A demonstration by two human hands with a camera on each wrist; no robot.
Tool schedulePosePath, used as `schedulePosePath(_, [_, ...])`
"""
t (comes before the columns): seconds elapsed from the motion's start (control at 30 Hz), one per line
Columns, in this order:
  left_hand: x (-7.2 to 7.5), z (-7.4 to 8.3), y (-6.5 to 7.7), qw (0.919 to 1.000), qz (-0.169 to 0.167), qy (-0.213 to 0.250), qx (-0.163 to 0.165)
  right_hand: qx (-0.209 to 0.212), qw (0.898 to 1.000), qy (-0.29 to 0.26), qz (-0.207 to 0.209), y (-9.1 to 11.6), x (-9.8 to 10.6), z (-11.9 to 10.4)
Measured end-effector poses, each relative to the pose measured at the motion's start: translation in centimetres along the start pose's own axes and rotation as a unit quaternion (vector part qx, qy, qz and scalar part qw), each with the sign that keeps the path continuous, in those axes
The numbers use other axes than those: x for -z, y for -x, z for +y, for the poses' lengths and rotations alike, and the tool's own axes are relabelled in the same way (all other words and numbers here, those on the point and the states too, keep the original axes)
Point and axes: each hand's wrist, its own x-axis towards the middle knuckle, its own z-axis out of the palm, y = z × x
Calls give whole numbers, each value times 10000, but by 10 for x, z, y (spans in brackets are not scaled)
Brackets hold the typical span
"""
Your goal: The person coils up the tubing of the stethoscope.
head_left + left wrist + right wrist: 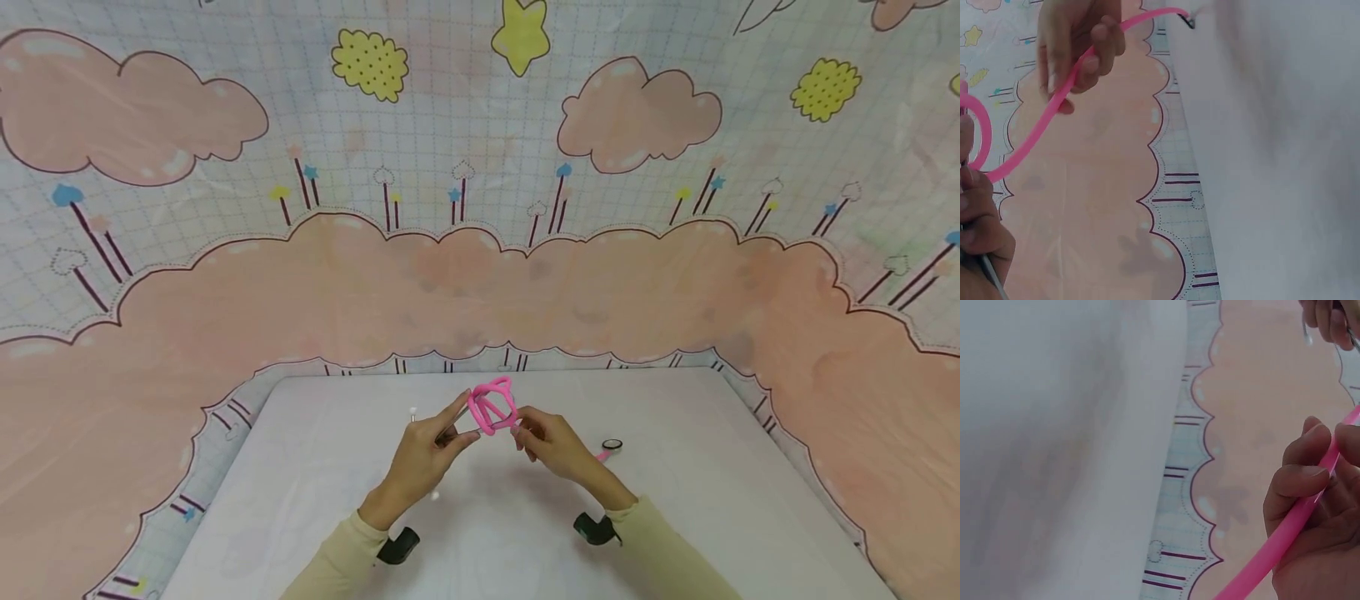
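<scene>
A stethoscope with pink tubing (474,410) is held up over the table by both hands. My left hand (416,462) grips its metal ear tubes (994,278) where the pink tubing loops round them. White ear tips (412,410) stick out on either side of that hand. My right hand (558,446) has its fingers curled round the tubing (1285,540), just right of the loops. From there the tubing runs on behind the right wrist, and the black-rimmed round chest piece (612,444) shows beyond it.
A white table (315,500) lies below the hands. Behind it and along both sides hangs a cloth printed with clouds (641,117) and stars. A black wrist device (397,547) sits at the left wrist, another (595,529) at the right.
</scene>
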Motion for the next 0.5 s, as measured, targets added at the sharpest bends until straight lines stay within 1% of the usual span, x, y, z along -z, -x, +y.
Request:
schedulePosePath(0.07, [1, -2, 0, 9998, 140, -82, 102, -106, 9998, 158, -46, 3, -1, 0])
schedulePosePath(0.13, [1, -4, 0, 9995, 212, -163, 152, -168, 9994, 277, -77, 5, -2, 0])
schedulePosePath(0.3, [0, -7, 2, 9992, 253, -265, 177, -173, 9989, 410, -138, 12, -1, -3])
schedulePosePath(0.4, [0, -8, 2, 9985, 278, -424, 224, -186, 9982, 545, -145, 17, -1, -5])
schedulePosePath(0.5, [0, -8, 3, 9970, 321, -636, 292, -73, 9964, 842, -107, 21, -1, -7])
